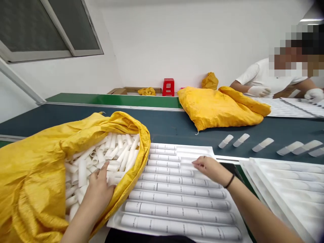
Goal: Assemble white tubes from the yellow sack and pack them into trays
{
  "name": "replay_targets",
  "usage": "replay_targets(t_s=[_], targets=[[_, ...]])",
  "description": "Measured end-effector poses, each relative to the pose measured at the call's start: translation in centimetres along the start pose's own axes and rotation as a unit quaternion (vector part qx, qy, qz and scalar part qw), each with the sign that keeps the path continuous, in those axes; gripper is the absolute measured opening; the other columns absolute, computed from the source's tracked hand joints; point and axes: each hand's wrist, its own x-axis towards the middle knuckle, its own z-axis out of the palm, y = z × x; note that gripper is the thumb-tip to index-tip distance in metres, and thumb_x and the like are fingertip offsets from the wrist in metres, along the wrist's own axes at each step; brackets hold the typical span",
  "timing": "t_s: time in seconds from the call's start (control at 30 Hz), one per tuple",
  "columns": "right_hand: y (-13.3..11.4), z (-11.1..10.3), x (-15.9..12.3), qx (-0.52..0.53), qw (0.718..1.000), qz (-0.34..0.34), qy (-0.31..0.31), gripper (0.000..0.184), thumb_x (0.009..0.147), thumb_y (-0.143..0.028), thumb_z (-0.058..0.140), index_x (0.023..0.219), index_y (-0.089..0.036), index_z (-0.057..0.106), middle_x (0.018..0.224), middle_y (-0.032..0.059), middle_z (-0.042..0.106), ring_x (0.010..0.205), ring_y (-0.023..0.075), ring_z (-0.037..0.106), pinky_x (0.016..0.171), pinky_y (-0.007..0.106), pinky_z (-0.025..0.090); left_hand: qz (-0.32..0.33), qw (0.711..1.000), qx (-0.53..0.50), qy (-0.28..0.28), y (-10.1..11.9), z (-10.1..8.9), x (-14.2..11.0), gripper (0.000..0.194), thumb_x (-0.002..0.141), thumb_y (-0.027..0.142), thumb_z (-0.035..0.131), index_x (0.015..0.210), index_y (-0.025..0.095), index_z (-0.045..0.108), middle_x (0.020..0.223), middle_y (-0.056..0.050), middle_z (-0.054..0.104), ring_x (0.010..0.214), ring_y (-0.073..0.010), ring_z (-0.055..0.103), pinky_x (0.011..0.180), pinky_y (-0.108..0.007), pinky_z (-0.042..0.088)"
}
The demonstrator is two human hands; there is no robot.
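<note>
My left hand reaches into the mouth of a yellow woven sack, among loose short white tubes. Its visible fingers are apart; some fingertips are hidden among the tubes. Over a white ridged tray my right hand has its fingertips pinched together at an upper groove. Whatever the pinch may hold is too small to make out. White tubes with small dark print lie end to end in the tray's grooves. The lower rows reach nearly to the right side, while the upper rows stop farther left.
Stacked white trays lie at the right. Several white pieces stand on the dark blue belt. Behind are a full yellow sack, a red stool, and a co-worker with white gloves.
</note>
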Motion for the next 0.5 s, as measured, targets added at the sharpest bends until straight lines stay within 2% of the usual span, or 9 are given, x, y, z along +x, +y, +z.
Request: replay_targets(t_s=[0.1, 0.17, 0.2, 0.3, 0.37, 0.43, 0.5], targets=[[-2.2, 2.4, -0.8, -0.015, 0.996, -0.051, -0.067, 0.013, 0.075, -0.015, 0.061, 0.079, -0.019, 0.072, 0.084, 0.0051, 0.068, 0.076, 0.0208, 0.064, 0.070, 0.029, 0.049, 0.061, 0.992, -0.100, 0.056, 0.9, -0.6, -0.2, 0.050, 0.073, 0.029, 0.051, 0.120, 0.012, 0.055, 0.120, -0.017, 0.051, 0.100, -0.0274, 0.060, 0.092, -0.044, 0.050], [-2.9, 2.7, -1.1, -0.039, 0.995, -0.061, -0.070, 0.017, 0.074, -0.010, 0.056, 0.081, -0.016, 0.071, 0.088, 0.0093, 0.066, 0.082, 0.0252, 0.062, 0.074, 0.035, 0.048, 0.126, 0.979, -0.134, 0.086, 1.8, -1.1, -0.8, 0.031, 0.077, 0.031, 0.053, 0.102, 0.017, 0.064, 0.124, -0.014, 0.054, 0.114, -0.0289, 0.054, 0.103, -0.047, 0.042], [-3.2, 2.5, -1.2, -0.050, 0.995, -0.060, -0.062, 0.018, 0.075, -0.009, 0.054, 0.084, -0.014, 0.069, 0.090, 0.0109, 0.065, 0.084, 0.0268, 0.061, 0.075, 0.038, 0.048, 0.159, 0.969, -0.163, 0.091, 2.3, -1.2, -1.2, 0.025, 0.080, 0.031, 0.054, 0.099, 0.019, 0.065, 0.126, -0.011, 0.055, 0.119, -0.0285, 0.051, 0.107, -0.047, 0.037], [-4.5, 1.3, -2.0, -0.019, 0.999, -0.041, -0.011, 0.022, 0.079, -0.014, 0.051, 0.098, -0.014, 0.063, 0.091, 0.0106, 0.063, 0.083, 0.0253, 0.060, 0.073, 0.038, 0.049, 0.223, 0.924, -0.304, 0.059, 4.5, -1.2, -2.8, 0.025, 0.087, 0.026, 0.053, 0.111, 0.023, 0.059, 0.124, -0.007, 0.060, 0.121, -0.0235, 0.052, 0.107, -0.043, 0.038], [-6.0, 0.8, -2.8, 0.083, 0.995, -0.054, 0.028, 0.025, 0.085, -0.021, 0.050, 0.108, -0.017, 0.058, 0.095, 0.0086, 0.063, 0.081, 0.0212, 0.060, 0.073, 0.035, 0.050, 0.262, 0.897, -0.357, 0.023, 6.3, -0.9, -3.8, 0.028, 0.090, 0.023, 0.051, 0.118, 0.024, 0.056, 0.119, -0.006, 0.062, 0.116, -0.0210, 0.056, 0.103, -0.038, 0.044], [-7.8, 0.5, -3.6, 0.203, 0.972, -0.108, 0.054, 0.027, 0.089, -0.026, 0.048, 0.115, -0.022, 0.056, 0.103, 0.0070, 0.063, 0.085, 0.0183, 0.060, 0.076, 0.031, 0.051, 0.326, 0.886, -0.330, -0.003, 8.1, -0.5, -4.4, 0.033, 0.092, 0.022, 0.049, 0.124, 0.026, 0.054, 0.119, -0.006, 0.062, 0.112, -0.0198, 0.058, 0.098, -0.034, 0.047], [-9.2, 0.2, -4.3, 0.273, 0.943, -0.176, 0.069, 0.027, 0.092, -0.024, 0.047, 0.118, -0.025, 0.055, 0.105, 0.0060, 0.063, 0.091, 0.0167, 0.060, 0.082, 0.030, 0.051, 0.398, 0.880, -0.260, -0.012, 9.5, 0.0, -4.6, 0.038, 0.092, 0.022, 0.048, 0.129, 0.029, 0.051, 0.116, -0.006, 0.063, 0.108, -0.0191, 0.060, 0.093, -0.031, 0.050]])
